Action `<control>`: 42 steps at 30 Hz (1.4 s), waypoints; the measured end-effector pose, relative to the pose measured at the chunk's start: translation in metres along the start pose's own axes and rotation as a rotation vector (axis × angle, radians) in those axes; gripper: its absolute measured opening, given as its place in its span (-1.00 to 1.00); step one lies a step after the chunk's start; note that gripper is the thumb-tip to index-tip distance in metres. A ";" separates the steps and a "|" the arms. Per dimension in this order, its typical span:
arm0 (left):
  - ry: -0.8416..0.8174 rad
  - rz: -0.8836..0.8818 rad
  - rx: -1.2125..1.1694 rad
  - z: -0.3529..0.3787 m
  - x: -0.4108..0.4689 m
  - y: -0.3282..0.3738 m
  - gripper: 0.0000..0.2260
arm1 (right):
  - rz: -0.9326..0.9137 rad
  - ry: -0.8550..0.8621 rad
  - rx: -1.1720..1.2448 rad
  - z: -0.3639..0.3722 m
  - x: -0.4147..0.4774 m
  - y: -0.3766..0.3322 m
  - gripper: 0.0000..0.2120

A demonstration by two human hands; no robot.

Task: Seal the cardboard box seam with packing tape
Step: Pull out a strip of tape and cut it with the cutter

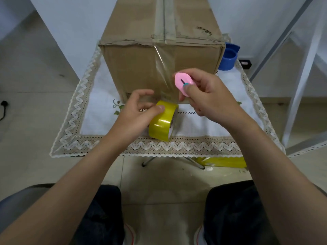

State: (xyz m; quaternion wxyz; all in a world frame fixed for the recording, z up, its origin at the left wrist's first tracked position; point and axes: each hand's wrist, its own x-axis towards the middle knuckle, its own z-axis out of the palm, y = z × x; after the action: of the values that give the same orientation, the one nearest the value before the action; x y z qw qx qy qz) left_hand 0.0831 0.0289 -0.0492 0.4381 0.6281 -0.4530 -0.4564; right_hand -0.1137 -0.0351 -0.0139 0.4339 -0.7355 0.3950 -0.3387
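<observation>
A tall cardboard box (138,68) stands on a small table with a white lace cloth (99,121). Its top seam (165,18) carries a strip of tape that runs over the front edge. A clear strip of tape (163,68) stretches down the front face to a yellow tape roll (163,121). My left hand (136,114) grips the roll just above the cloth, thumb on its outer face. My right hand (203,96) holds a small pink cutter (183,84) beside the strip's right edge, thumb on its teal slider.
A blue tape roll (228,59) sits behind the box's right corner. Another yellow tape roll (223,161) lies on the tiled floor under the table's front right. A white metal frame (300,76) stands to the right. My knees are below the table edge.
</observation>
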 end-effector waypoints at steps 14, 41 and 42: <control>-0.095 -0.070 -0.117 0.006 -0.008 0.001 -0.74 | -0.174 0.133 -0.383 0.007 -0.007 0.009 -0.92; -0.149 0.038 -0.105 0.005 -0.010 -0.001 -0.61 | -0.303 -0.099 -0.704 0.011 0.014 0.000 -0.60; -0.150 0.038 -0.099 0.005 -0.010 -0.001 -0.61 | -0.302 -0.102 -0.711 0.011 0.014 -0.001 -0.60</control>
State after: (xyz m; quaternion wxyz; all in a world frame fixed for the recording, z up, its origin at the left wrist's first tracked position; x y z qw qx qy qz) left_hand 0.0765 0.0383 -0.0498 0.4421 0.5610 -0.4730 -0.5158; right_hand -0.0974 -0.0429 -0.0156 0.1163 -0.9057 0.3529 -0.2039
